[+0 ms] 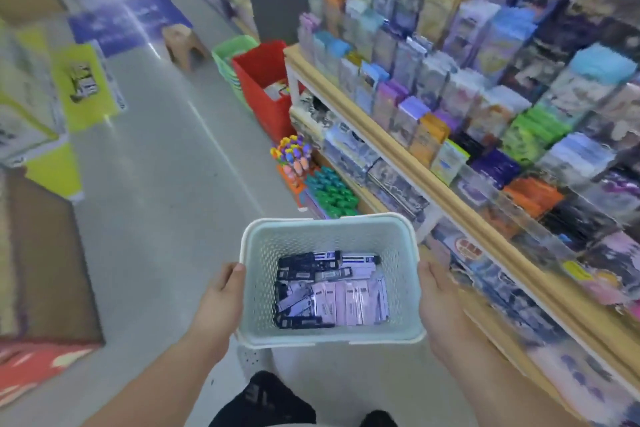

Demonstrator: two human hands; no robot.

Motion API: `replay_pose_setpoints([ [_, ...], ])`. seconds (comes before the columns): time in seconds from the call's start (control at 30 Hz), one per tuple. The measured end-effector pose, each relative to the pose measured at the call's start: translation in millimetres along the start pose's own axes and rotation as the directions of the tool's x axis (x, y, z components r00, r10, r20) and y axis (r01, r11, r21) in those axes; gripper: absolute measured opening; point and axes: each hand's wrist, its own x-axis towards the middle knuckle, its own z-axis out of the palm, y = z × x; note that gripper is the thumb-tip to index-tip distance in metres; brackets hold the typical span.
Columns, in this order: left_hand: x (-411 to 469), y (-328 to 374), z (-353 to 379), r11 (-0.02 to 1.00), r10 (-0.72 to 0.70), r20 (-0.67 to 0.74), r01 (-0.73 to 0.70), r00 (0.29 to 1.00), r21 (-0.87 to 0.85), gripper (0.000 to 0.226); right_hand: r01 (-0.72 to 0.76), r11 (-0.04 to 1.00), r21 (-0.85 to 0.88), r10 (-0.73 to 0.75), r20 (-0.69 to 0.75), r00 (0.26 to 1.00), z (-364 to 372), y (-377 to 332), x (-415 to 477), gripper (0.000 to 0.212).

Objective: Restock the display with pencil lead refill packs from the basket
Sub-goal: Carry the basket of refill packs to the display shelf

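1. A shop aisle with a pale grey floor (166, 184) runs from near to far. The picture is blurred.
2. Along the right stands the display (415, 163), tiered wood-edged shelves crowded with small colourful packets.
3. Near centre, a pale mint perforated basket (263, 288) is held above the floor, just left of the display's lower shelves.
4. Lead refill packs (332, 291) lie flat in the basket's bottom, black ones at the far and left side and pale lilac ones to the near right.
5. The left hand (221, 295) grips the basket's left rim, thumb on the edge.
6. The right hand (440, 298) holds the right rim, its fingers hidden under the edge.
7. Farther along the display, a red bin (263, 80) and a green bin (232, 48) sit on the floor, with a small stool (181, 42) beyond.
8. A brown cardboard box (45, 270) stands at near left.
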Motion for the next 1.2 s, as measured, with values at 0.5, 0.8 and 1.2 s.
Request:
replay_pose_setpoints([
  [0.5, 239, 66, -286, 0.963, -0.025, -0.234, -0.039, 0.972, -0.268, 0.024, 0.006, 0.998, -0.057, 0.006, 0.221, 0.975, 385, -171, 82, 0.026],
  [0.8, 400, 118, -378, 0.962, -0.066, -0.325, -0.026, 0.943, -0.271, 0.031, 0.046, 0.994, -0.096, -0.016, 0.293, 0.956, 562, -248, 179, 0.033],
  [1.2, 634, 246, -456, 0.930, -0.136, -0.413, -0.029, 0.901, -0.368, 0.019, 0.146, 0.986, -0.081, -0.095, 0.444, 0.891, 771, -406, 360, 0.026],
])
